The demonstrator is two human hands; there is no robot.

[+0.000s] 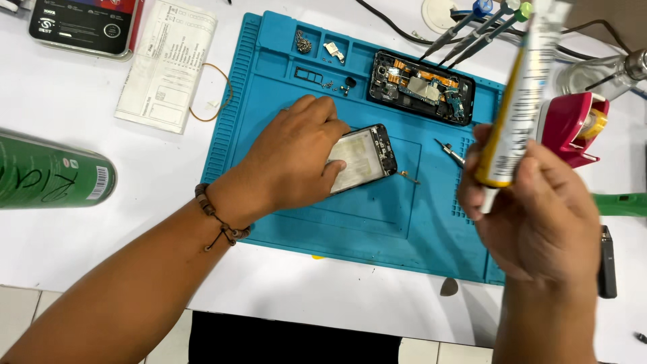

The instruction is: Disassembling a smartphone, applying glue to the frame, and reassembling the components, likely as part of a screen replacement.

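Blue mat (283,222) on a white desk (87,236) — green can (47,176), white-and-yellow tube (522,101), magenta tape dispenser (573,128).

Blue mat (377,229): matt, rubbery, ribbed edges. Phone frame (364,158): glossy pale panel, black plastic rim. Tube (522,101): smooth, glossy, yellow-white. Spray can (47,172): shiny green metal. Leaflet (167,64): paper. Tape dispenser (573,128): glossy plastic.

White table (303,290) under blue repair mat (377,229), green spray can (47,176), paper slip (168,64), red tape dispenser (573,128).
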